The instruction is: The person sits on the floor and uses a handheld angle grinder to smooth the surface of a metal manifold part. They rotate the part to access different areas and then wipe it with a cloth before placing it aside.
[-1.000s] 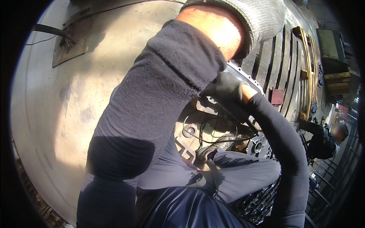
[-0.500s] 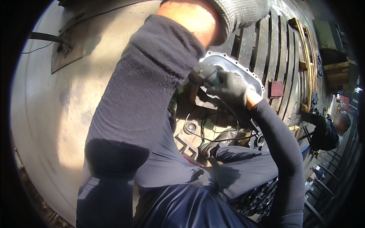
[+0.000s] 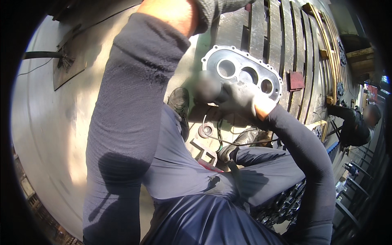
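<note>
Here, our right hand (image 3: 241, 97) gripped a dark tool (image 3: 209, 90), best held steady near the metal casing (image 3: 241, 62), though we couldn't tell whether our left hand (image 3: 216, 9) was closed.

Hard sunlight falls across the bare floor (image 3: 45, 134) of a metalworking shop, where a flanged metal casing (image 3: 238, 61) with three round openings lies along the near edge of a slatted wooden platform (image 3: 257, 28), a red block (image 3: 296, 81) just off its right end. Dark metal parts (image 3: 279, 206) crowd beside a person's bent leg (image 3: 269, 165); beyond the platform's right edge are a timber pallet (image 3: 324, 54), a co-worker (image 3: 352, 132) and metal bars (image 3: 347, 214).
</note>
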